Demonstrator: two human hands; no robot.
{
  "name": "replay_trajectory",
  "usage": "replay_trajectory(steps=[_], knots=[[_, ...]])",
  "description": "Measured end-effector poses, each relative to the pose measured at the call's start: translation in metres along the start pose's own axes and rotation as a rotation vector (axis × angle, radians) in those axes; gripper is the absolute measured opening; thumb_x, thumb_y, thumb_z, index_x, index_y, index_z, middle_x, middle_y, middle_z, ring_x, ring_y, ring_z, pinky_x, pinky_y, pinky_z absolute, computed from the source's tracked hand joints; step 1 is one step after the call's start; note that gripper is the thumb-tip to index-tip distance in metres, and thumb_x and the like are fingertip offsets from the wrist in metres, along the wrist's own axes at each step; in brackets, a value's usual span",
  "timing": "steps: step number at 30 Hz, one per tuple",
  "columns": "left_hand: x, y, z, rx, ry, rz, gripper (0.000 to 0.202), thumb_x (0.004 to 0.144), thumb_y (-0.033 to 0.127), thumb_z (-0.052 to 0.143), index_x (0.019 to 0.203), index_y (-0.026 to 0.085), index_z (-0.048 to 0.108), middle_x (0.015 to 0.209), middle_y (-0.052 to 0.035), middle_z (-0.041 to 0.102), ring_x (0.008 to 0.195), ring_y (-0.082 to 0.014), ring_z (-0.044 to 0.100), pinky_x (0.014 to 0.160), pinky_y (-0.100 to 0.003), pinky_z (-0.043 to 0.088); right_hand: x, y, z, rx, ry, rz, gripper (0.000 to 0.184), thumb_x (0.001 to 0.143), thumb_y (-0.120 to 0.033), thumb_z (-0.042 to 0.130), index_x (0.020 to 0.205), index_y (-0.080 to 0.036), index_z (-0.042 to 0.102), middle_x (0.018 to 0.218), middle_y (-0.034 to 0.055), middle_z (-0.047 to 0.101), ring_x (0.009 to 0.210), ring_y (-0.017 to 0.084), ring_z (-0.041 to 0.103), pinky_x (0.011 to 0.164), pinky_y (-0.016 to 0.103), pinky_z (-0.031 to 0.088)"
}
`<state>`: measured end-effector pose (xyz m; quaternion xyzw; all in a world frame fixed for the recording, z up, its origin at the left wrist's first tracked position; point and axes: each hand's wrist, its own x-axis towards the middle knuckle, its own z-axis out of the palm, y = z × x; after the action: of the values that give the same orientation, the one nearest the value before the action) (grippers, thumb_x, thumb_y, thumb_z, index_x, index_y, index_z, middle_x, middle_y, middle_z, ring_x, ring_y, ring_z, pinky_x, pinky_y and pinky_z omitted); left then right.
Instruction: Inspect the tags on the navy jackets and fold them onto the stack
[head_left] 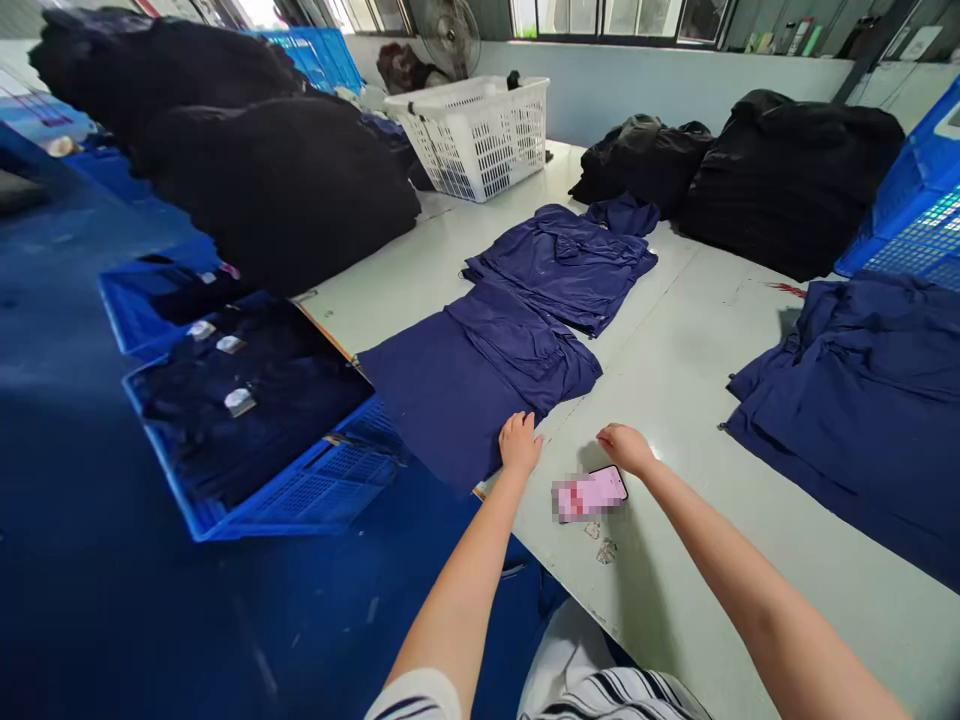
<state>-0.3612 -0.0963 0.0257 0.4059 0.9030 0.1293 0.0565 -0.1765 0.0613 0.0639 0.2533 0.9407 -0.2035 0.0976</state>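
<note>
A navy garment (pixel 442 380) lies spread on the table, its left part hanging over the edge. My left hand (pixel 520 443) rests on its near edge, fingers lying over the fabric. My right hand (pixel 626 447) is over the table to the right of the garment, apart from it. Its fingers are curled closed, and no object shows in them. Just below that hand lies a phone (pixel 604 490) with a pink, partly blurred screen. Behind the spread garment is a folded navy garment (pixel 562 255).
Blue crates (pixel 300 505) with dark garments stand left, below the table edge. Tall black fabric stacks (pixel 277 190) rise at the back left. A white basket (pixel 480 140) and black piles (pixel 795 180) are at the back. More navy garments (pixel 870 400) lie right.
</note>
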Motion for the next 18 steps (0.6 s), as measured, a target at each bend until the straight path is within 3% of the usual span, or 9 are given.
replay_trajectory(steps=[3,7,10,12,16,18], knots=[[0.001,-0.025,0.011,-0.031,-0.047,-0.075,0.037,0.090,0.026,0.054,0.127,0.022,0.061,0.139,-0.0098,0.056,0.131,-0.0256,0.045,0.106,-0.040,0.038,0.035,-0.034,0.006,0.143,-0.002,0.032,0.027,0.091,-0.021,0.044,0.092,-0.018,0.071,0.107,0.0100,0.071,0.096,0.018,0.061,0.079,0.025,0.039],[0.004,-0.038,0.015,-0.156,0.032,-0.107,0.031,0.094,0.021,0.044,0.109,0.025,0.071,0.121,-0.0032,0.069,0.117,-0.0196,0.058,0.102,-0.035,0.042,0.072,-0.065,0.021,0.333,0.023,0.152,0.026,0.091,-0.032,0.051,0.080,-0.017,0.068,0.093,0.0108,0.071,0.086,0.019,0.064,0.073,0.027,0.042],[0.008,-0.034,0.003,-0.229,0.123,-0.010,0.032,0.094,0.020,0.043,0.107,0.022,0.072,0.113,-0.0050,0.072,0.105,-0.0194,0.063,0.097,-0.036,0.045,0.092,-0.082,0.032,0.461,0.031,0.215,0.042,0.092,-0.049,0.049,0.069,-0.018,0.062,0.073,0.0069,0.068,0.068,0.017,0.064,0.064,0.026,0.043],[0.010,-0.027,-0.008,-0.253,0.168,0.074,0.032,0.094,0.020,0.042,0.106,0.022,0.072,0.112,-0.0057,0.072,0.103,-0.0196,0.063,0.097,-0.037,0.045,0.104,-0.093,0.036,0.667,0.066,0.256,0.047,0.089,-0.057,0.048,0.064,-0.019,0.057,0.063,0.0031,0.064,0.057,0.014,0.060,0.057,0.024,0.043],[0.012,-0.010,-0.026,-0.293,0.174,0.150,0.031,0.096,0.021,0.041,0.106,0.022,0.071,0.109,-0.0058,0.071,0.101,-0.0196,0.062,0.102,-0.040,0.042,0.123,-0.101,0.028,1.153,0.274,0.316,0.042,0.076,-0.054,0.064,0.058,-0.022,0.044,0.052,-0.0040,0.051,0.051,0.011,0.051,0.051,0.022,0.041],[0.012,-0.004,-0.030,-0.337,0.202,0.150,0.031,0.096,0.023,0.041,0.108,0.022,0.070,0.111,-0.0063,0.070,0.104,-0.0195,0.061,0.102,-0.039,0.043,0.131,-0.095,0.013,1.187,0.365,0.324,0.040,0.074,-0.050,0.064,0.057,-0.024,0.040,0.050,-0.0064,0.044,0.052,0.011,0.047,0.052,0.022,0.041]])
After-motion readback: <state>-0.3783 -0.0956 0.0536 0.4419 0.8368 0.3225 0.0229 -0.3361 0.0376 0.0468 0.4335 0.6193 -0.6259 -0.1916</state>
